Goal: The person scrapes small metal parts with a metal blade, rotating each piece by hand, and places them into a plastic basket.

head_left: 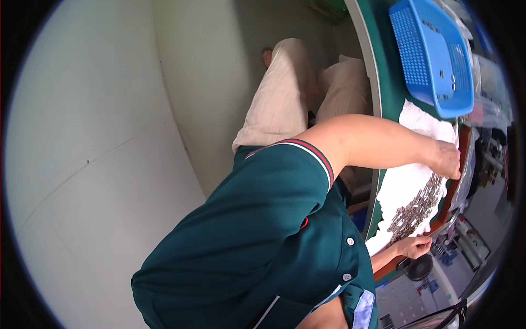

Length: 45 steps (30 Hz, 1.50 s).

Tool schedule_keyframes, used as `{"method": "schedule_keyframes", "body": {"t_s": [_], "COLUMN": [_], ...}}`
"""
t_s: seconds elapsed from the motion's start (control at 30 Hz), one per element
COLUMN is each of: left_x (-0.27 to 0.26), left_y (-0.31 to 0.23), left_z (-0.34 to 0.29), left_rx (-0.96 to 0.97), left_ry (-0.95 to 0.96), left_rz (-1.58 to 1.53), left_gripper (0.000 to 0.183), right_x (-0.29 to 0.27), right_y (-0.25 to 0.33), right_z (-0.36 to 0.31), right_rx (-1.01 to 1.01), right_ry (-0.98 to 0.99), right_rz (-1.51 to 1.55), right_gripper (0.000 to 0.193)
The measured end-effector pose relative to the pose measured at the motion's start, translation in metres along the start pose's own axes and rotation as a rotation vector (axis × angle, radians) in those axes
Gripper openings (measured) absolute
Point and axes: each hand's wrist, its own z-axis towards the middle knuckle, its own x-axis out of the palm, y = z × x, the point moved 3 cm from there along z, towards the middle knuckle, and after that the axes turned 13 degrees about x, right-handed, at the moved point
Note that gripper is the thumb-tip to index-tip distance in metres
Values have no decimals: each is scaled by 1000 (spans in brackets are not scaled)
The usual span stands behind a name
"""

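Note:
A heap of small brownish-grey metal pieces [412, 211] lies on a white cloth [390, 189] on the green-topped table. My left hand [446, 159] rests at the upper end of the heap, beside the table's brown edge strip. Its fingers are curled and partly hidden, so what they hold cannot be made out. Past the lower end of the heap is my right hand [415, 247], thumb and fingers pressed together. Whatever is between those fingertips is too small to name.
A blue perforated plastic basket [445, 93] with several small metal pieces stands above the cloth. Clear plastic bags [490, 112] lie beside it. The pale table edge [368, 55] runs along my legs. A dark round object [419, 267] sits beyond my right hand.

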Motion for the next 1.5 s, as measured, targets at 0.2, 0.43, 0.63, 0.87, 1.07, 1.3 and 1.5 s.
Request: {"method": "schedule_keyframes", "body": {"t_s": [0.2,0.43,0.63,0.87,1.07,1.3,1.5], "left_x": [2,-2,2,1,-55,-233,-299], "left_y": [-4,-3,-16,-15,-60,-105,-70], "left_z": [8,0,0,1,68,-46,-269], "left_rx": [-2,10,-61,14,125,-273,-1405], "left_ry": [90,96,276,188,48,-176,-394], "left_rz": [15,-18,-103,-74,67,239,372], "left_gripper": [11,11,18,12,6,12,25], "right_x": [-3,5,7,-9,-1,40,170], "right_y": [-6,-19,-17,-18,145,309,390], "right_z": [5,9,9,28,26,-75,-231], "right_rx": [-52,83,107,34,166,170,418], "right_ry": [-10,10,72,12,277,1343,1540], "right_rz": [-83,-67,-40,-15,-8,844,589], "right_gripper": [20,20,21,19,28,28,24]}}
